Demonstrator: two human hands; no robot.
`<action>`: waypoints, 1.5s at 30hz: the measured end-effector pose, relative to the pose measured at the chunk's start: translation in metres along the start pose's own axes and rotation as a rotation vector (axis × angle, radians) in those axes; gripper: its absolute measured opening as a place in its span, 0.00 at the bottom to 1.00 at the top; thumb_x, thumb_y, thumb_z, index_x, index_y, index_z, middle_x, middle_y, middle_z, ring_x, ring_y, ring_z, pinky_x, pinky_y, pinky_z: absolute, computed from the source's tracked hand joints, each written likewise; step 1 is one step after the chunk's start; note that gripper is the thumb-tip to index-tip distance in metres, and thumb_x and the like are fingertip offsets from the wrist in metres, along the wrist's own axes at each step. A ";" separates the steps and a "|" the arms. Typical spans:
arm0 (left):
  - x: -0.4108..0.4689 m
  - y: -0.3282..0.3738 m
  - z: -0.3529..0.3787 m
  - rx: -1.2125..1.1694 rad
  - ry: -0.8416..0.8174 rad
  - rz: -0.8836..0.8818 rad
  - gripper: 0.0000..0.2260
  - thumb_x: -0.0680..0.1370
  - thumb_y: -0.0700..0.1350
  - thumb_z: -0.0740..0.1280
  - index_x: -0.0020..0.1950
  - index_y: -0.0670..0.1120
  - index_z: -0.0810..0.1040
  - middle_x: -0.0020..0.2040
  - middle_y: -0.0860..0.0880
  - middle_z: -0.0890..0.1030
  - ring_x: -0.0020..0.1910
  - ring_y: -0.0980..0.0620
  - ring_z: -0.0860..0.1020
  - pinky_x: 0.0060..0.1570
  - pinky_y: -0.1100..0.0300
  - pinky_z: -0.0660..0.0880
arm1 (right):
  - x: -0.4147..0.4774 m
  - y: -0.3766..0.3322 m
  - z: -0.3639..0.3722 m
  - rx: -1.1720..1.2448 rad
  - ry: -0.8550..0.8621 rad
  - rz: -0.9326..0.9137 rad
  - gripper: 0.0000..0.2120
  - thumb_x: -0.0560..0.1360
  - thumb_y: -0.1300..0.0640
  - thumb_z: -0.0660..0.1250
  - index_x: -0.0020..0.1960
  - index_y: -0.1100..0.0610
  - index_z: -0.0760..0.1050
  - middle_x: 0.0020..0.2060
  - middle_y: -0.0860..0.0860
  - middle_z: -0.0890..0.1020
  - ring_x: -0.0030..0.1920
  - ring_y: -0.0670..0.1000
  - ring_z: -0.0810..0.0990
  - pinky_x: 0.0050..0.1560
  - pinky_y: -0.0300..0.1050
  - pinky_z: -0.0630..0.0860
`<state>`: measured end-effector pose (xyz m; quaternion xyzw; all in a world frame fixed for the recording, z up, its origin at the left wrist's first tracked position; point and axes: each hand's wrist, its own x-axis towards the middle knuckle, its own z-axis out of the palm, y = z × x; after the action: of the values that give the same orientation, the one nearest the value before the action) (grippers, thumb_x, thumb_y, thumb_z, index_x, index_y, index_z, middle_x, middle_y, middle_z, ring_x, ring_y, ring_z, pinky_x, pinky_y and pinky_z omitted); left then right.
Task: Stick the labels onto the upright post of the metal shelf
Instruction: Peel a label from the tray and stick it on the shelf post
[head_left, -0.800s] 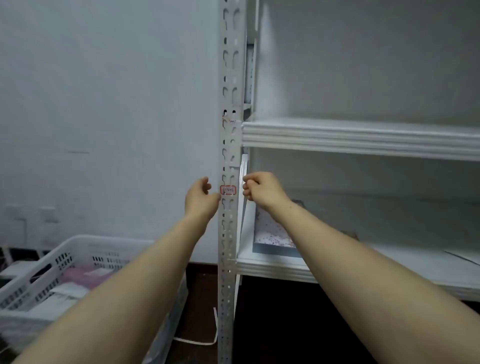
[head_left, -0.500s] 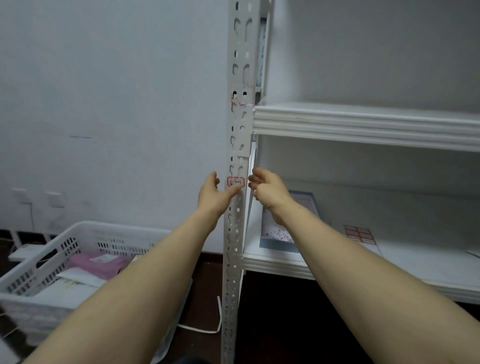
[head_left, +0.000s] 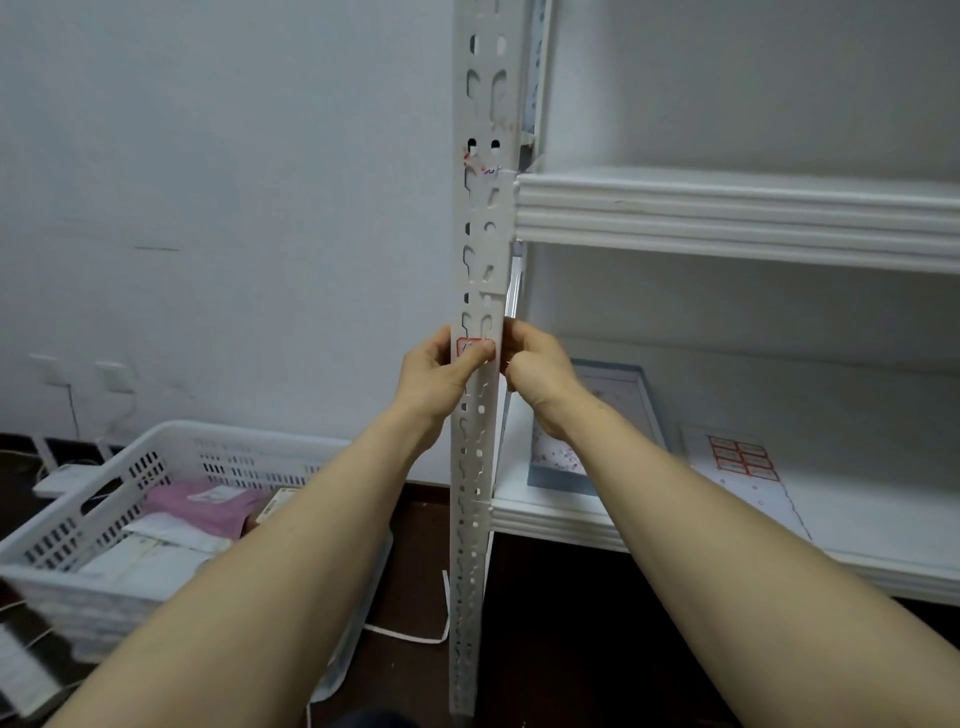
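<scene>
On the post, left hand thumb presses the label (red-bordered); right hand grip clenched beside.

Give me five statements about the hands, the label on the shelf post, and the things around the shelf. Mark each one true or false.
1. The left hand presses its thumb on the red-bordered label on the white perforated metal post. True.
2. The right hand rests on the lower shelf board. False: it is up at the post, level with the label.
3. A sheet of red-bordered stickers lies on the white lower shelf. True.
4. The white slotted plastic basket stands on the upper shelf. False: it sits low, left of the post.
5. A pink package lies in the basket. True.
</scene>
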<state>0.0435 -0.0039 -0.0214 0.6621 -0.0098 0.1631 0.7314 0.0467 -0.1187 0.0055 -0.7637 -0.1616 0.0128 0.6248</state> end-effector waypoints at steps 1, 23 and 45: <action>0.000 -0.001 0.001 0.011 0.010 0.006 0.09 0.75 0.39 0.68 0.55 0.42 0.79 0.44 0.50 0.83 0.39 0.59 0.81 0.39 0.69 0.76 | 0.001 0.004 0.001 0.013 0.001 -0.007 0.22 0.74 0.71 0.56 0.59 0.50 0.75 0.51 0.47 0.81 0.52 0.47 0.79 0.42 0.31 0.74; -0.003 -0.003 0.023 -0.025 0.175 0.048 0.05 0.75 0.36 0.63 0.48 0.44 0.75 0.38 0.51 0.78 0.31 0.63 0.76 0.34 0.68 0.75 | 0.013 0.024 0.007 -0.046 0.046 -0.067 0.20 0.75 0.69 0.60 0.62 0.51 0.73 0.53 0.50 0.81 0.54 0.50 0.79 0.58 0.47 0.78; -0.006 -0.002 0.021 0.028 0.163 0.080 0.05 0.76 0.37 0.65 0.51 0.43 0.75 0.37 0.51 0.78 0.30 0.65 0.76 0.33 0.72 0.73 | 0.010 0.023 0.009 -0.058 0.044 -0.045 0.25 0.73 0.72 0.57 0.64 0.51 0.71 0.54 0.51 0.80 0.56 0.52 0.78 0.55 0.45 0.77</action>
<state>0.0429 -0.0260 -0.0219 0.6557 0.0256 0.2457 0.7135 0.0597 -0.1117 -0.0168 -0.7779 -0.1652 -0.0225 0.6059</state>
